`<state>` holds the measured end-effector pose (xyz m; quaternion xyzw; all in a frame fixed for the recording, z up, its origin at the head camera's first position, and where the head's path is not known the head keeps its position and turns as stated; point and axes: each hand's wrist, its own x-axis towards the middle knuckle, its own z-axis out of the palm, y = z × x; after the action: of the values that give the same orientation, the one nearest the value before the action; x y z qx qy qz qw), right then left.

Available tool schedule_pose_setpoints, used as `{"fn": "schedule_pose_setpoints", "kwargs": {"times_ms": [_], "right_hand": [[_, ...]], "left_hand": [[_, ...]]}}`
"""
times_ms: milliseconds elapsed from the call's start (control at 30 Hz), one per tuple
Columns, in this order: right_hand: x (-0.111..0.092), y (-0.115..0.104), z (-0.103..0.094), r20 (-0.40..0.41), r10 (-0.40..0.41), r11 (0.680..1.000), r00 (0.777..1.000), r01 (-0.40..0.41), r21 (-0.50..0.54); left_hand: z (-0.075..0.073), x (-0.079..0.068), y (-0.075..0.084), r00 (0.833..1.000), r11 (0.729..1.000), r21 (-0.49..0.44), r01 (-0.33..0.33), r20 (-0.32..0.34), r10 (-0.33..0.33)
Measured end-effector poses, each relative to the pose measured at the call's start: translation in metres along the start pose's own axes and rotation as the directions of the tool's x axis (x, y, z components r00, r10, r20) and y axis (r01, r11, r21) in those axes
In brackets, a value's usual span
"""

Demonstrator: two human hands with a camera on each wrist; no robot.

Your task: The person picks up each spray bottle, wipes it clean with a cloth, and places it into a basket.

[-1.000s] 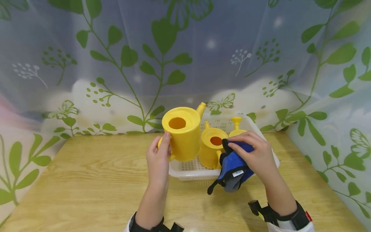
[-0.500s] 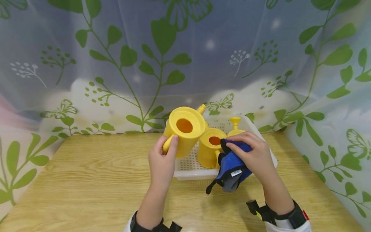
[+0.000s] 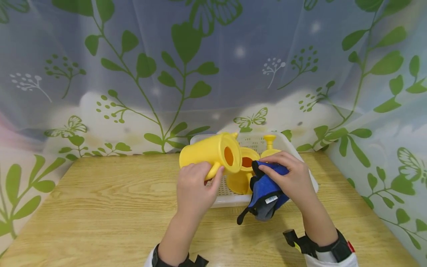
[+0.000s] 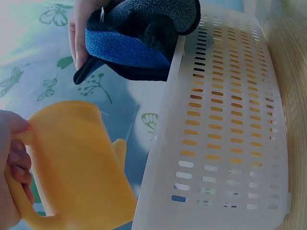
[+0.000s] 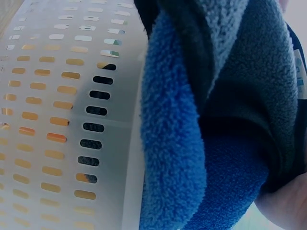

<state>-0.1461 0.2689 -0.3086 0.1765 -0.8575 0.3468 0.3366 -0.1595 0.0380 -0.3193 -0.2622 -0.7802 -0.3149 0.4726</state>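
Note:
My left hand (image 3: 195, 191) grips the handle of a yellow watering can (image 3: 201, 150), held over the left side of a white plastic basket (image 3: 233, 202). The can is tipped onto its side, its round opening facing right. A blue and grey cloth (image 3: 268, 185) with black edging and a small white tag hangs from my right hand (image 3: 295, 176), pinched between thumb and fingers, over the basket's front rim. In the left wrist view the can (image 4: 81, 167) and the cloth (image 4: 127, 55) are both beside the basket wall. Cloth (image 5: 172, 134) fills much of the right wrist view.
Inside the basket stands a second yellow watering can (image 3: 235, 183), partly hidden by the held one. Behind the cloth, a third yellow can shows its flared spout (image 3: 269, 141). The basket rests on a wooden table (image 3: 110, 207), with a leaf-patterned curtain (image 3: 133, 74) behind and at the sides.
My left hand has turned the watering can from nearly upright onto its side, bringing its opening round to the right and lower. The right hand and cloth have stayed nearly still.

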Motion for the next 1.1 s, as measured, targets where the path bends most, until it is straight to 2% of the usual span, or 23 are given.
{"fn": "schedule_pose_setpoints", "kwargs": {"times_ms": [167,367,567,767,867,967,1100], "right_hand": [[0.0,0.0,0.001,-0.002,-0.023,1.0,1.0,0.023,0.003],[0.0,-0.001,0.0,-0.018,-0.092,0.995,0.996,0.093,0.02],[0.001,-0.003,-0.001,-0.027,-0.111,0.994,0.993,0.111,0.019],[0.003,-0.003,0.001,-0.03,-0.12,0.993,0.992,0.12,0.02],[0.002,-0.005,0.001,-0.025,-0.122,0.992,0.992,0.123,0.021],[0.0,-0.011,0.001,-0.021,-0.159,0.987,0.987,0.159,0.014],[0.002,-0.02,0.0,-0.033,-0.254,0.967,0.967,0.255,0.0]], "left_hand": [[0.001,0.0,-0.001,0.992,0.99,0.065,-0.126,0.025,0.124],[0.002,0.0,0.003,0.968,0.965,0.098,-0.242,0.087,0.234],[0.002,0.0,0.003,0.955,0.956,0.1,-0.275,0.139,0.26],[-0.002,0.004,-0.007,0.934,0.935,0.078,-0.346,0.126,0.335],[-0.005,0.005,-0.013,0.929,0.932,0.072,-0.356,0.139,0.344],[-0.006,0.003,-0.014,0.924,0.932,0.074,-0.356,0.177,0.339],[-0.006,0.001,-0.012,0.926,0.939,0.07,-0.337,0.204,0.317]]}}
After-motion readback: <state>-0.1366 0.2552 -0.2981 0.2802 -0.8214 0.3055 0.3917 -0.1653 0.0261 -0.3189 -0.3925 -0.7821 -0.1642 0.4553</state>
